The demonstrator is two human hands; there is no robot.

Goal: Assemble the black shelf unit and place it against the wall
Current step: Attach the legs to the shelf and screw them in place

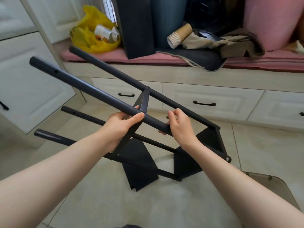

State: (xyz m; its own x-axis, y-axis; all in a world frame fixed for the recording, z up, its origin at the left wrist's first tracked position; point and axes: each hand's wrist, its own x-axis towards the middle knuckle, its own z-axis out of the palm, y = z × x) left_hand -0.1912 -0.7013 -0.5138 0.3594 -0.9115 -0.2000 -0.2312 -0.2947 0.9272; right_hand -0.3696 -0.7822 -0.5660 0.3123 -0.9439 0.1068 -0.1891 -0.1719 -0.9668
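1. L hand: fingers and thumb wrapped round the near upper tube, thumb lying over the top and fingertips showing on the far side.
2. R hand: curled round the same tube at its lower end. Fingertips peek out under the tube, thumb and index are bent above it.
3. The hands are near each other on the tube's low part. The rest of the tube runs up and to the left, with a small hole near its free end.
4. That tube is one post of the black shelf unit, which is tilted over in front of the person. Flat shelf panels are at the low end by the tiled floor, and the posts point up-left.
5. Far upper post runs approx. parallel, behind the hands. Two lower posts and stick out left, under the L forearm.
6. Behind is a window bench w/ pink cushion and white drawers w/ black handles beneath.
7. On the bench, left to right, are a yellow bag, a black panel stood upright, a stack of paper cups lying on its side, crumpled cloth and a pink pillow.
8. White cabinet at far left.
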